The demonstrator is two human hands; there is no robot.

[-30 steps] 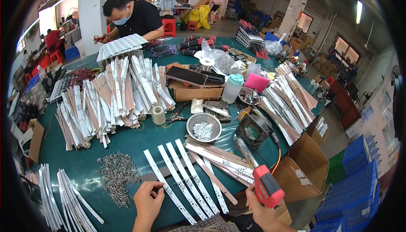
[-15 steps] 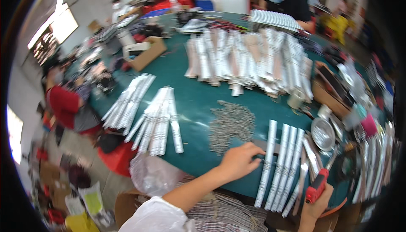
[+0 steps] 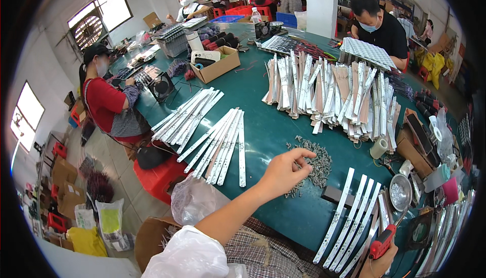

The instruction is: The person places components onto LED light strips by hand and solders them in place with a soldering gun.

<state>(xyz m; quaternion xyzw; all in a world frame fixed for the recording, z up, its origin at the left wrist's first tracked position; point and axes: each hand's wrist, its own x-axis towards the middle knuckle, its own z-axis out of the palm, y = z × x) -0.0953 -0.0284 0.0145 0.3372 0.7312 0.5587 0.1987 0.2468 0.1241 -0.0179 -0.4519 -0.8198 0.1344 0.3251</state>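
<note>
My left hand (image 3: pixel 286 173) hovers over the near left side of a pile of small grey parts (image 3: pixel 320 169). Its thumb and forefinger are curled but apart, and I see nothing between them. At the lower right, my right hand (image 3: pixel 378 265) is closed around the red handle of a soldering iron (image 3: pixel 383 241), whose thin metal shaft points up and to the right. Between the hands, several narrow white strips (image 3: pixel 349 222) with small dark parts lie side by side at the table's near edge. A dark flat bar (image 3: pixel 334 195) sits partly beneath them.
Two fanned bundles of white strips (image 3: pixel 220 149) lie left on the green table (image 3: pixel 263 131). A big heap of strips (image 3: pixel 329 93) fills the far side. A metal bowl (image 3: pixel 400 193) and a cardboard box (image 3: pixel 412 144) stand right. Co-workers sit at left (image 3: pixel 109 103) and across (image 3: pixel 382 32).
The whole view has shifted and sharpened. My left hand has moved left, from beside the nearest white strip to above the grey parts. My right hand still grips the soldering iron.
</note>
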